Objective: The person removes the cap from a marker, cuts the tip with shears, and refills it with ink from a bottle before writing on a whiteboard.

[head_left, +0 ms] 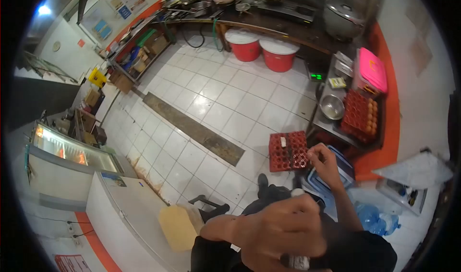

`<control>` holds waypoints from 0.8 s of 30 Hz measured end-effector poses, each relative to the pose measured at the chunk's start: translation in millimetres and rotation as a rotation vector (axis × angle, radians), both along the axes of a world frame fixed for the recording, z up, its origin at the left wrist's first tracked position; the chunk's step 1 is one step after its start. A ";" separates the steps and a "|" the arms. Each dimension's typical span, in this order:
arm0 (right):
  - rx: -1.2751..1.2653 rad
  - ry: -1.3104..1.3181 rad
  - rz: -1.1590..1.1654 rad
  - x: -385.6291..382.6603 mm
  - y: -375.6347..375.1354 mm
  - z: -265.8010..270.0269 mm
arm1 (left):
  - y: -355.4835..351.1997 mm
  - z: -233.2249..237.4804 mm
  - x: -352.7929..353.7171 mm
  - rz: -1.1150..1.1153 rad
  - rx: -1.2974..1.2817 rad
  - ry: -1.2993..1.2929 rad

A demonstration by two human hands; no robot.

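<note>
My left hand [283, 229] is large and close to the camera, with its fingers curled in. Its palm side is hidden, and a small shiny silvery thing [300, 262] shows just under it. A small white rounded thing [297, 192] peeks out above the knuckles. Farther forward on the right, my right hand [325, 162] has thumb and fingers drawn together in a pinch. Its fingertips are right at the edge of a red egg tray [283, 159], which has a pale patch on it; I cannot tell what the pinch holds. Below this hand sits a blue container [343, 164].
A side table on the right carries a metal bowl [332, 107], stacked red trays with eggs [372, 116] and a pink-lidded box [372, 70]. Red buckets [278, 60] stand under the back counter. Left are a white chest freezer [120, 214] and a yellow stool [175, 226]. Water bottles [374, 219] lie right.
</note>
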State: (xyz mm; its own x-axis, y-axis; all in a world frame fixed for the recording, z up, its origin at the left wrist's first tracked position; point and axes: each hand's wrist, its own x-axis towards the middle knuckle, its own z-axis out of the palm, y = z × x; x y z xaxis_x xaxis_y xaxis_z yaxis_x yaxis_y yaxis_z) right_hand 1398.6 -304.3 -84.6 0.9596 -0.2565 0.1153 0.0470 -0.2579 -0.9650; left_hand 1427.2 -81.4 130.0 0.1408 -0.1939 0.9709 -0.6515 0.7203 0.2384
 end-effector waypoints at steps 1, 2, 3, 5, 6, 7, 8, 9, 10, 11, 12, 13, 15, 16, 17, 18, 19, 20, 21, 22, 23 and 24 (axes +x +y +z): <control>-0.027 -0.025 -0.007 29.6 3.8 3.9 | -1.1 2.9 26.5 -0.018 -0.055 -0.036; -0.050 -0.049 -0.015 58.0 10.3 8.5 | -2.9 5.6 48.0 -0.005 -0.098 -0.024; -0.086 -0.040 0.012 84.9 16.0 16.0 | 2.7 7.5 70.7 -0.016 -0.095 -0.013; -0.161 -0.044 0.071 146.3 29.3 36.1 | 13.9 11.5 115.5 -0.039 -0.091 0.011; -0.178 -0.060 0.103 177.9 35.7 37.6 | 16.8 15.0 139.7 -0.045 -0.101 0.027; -0.221 -0.095 0.153 209.9 43.0 41.4 | 20.7 14.4 163.7 -0.042 -0.110 0.035; -0.263 -0.125 0.199 243.4 50.8 46.5 | 24.6 13.7 188.0 -0.040 -0.119 0.042; -0.303 -0.149 0.240 275.0 57.8 49.1 | 27.8 10.4 211.5 -0.029 -0.125 0.043; -0.274 -0.179 0.278 307.1 64.6 49.5 | 31.1 6.8 234.9 -0.021 -0.131 0.047; -0.273 -0.189 0.311 339.6 70.1 48.8 | 33.9 3.4 260.1 -0.017 -0.140 0.045; -0.275 -0.207 0.343 375.2 75.8 49.1 | 37.5 0.9 288.3 -0.014 -0.149 0.034; -0.279 -0.229 0.373 410.0 81.7 48.9 | 42.3 -3.0 319.2 -0.049 -0.115 0.042; -0.271 -0.190 0.390 480.3 88.5 45.3 | 54.7 -15.8 382.0 -0.153 0.000 0.084; -0.265 -0.167 0.386 516.9 87.8 36.2 | 58.2 -15.8 411.7 -0.161 -0.009 0.102; -0.255 -0.140 0.383 553.0 87.0 24.4 | 61.7 -15.4 441.4 -0.168 -0.018 0.120; -0.266 -0.108 0.323 589.3 84.7 7.8 | 59.6 -4.9 468.6 -0.108 -0.116 0.122; -0.278 -0.070 0.264 621.5 77.2 -17.7 | 60.7 1.1 501.2 -0.085 -0.166 0.123; -0.291 -0.028 0.204 650.6 66.8 -48.3 | 61.8 7.0 534.0 -0.061 -0.216 0.124; -0.409 0.021 0.158 672.9 49.5 -89.8 | 61.9 11.1 570.5 -0.081 -0.215 0.114; -0.524 0.072 0.109 685.9 32.4 -130.1 | 60.5 13.6 605.7 -0.093 -0.209 0.104; -0.554 0.206 0.096 688.6 20.8 -154.7 | 59.1 16.1 641.1 -0.105 -0.203 0.094; -0.582 0.350 0.080 683.0 10.0 -177.0 | 54.2 16.8 672.4 -0.111 -0.196 0.091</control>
